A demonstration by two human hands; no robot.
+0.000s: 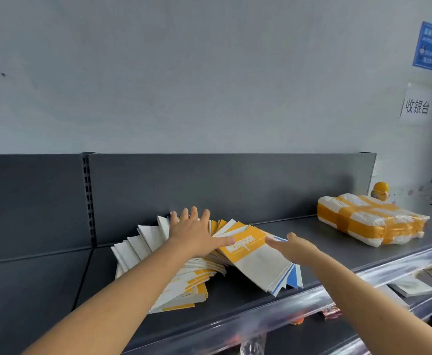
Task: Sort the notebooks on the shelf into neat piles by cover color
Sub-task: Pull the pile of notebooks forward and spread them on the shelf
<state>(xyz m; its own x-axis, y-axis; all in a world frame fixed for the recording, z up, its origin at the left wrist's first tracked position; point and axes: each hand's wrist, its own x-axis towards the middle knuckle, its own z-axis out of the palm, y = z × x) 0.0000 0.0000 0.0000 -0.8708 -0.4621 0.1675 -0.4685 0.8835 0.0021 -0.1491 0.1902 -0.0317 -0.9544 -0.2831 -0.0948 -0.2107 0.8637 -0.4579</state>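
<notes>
Fanned heap of yellow and blue notebooks (184,278) on the shelf (235,298), left hand (197,233) flat and released, pressing them, right hand (295,248) released, straight fingers (273,242) touching the top yellow notebook (253,254), taped bundle (368,219) far right.

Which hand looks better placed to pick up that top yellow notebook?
Probably the right hand: its fingertips are at the top yellow notebook's edge, while the left hand lies flat with spread fingers on the fanned notebooks beside it.

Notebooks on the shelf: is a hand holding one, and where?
Nothing is gripped. The left hand lies flat on the fanned notebooks; the right hand only touches the top yellow notebook near its far edge.
</notes>
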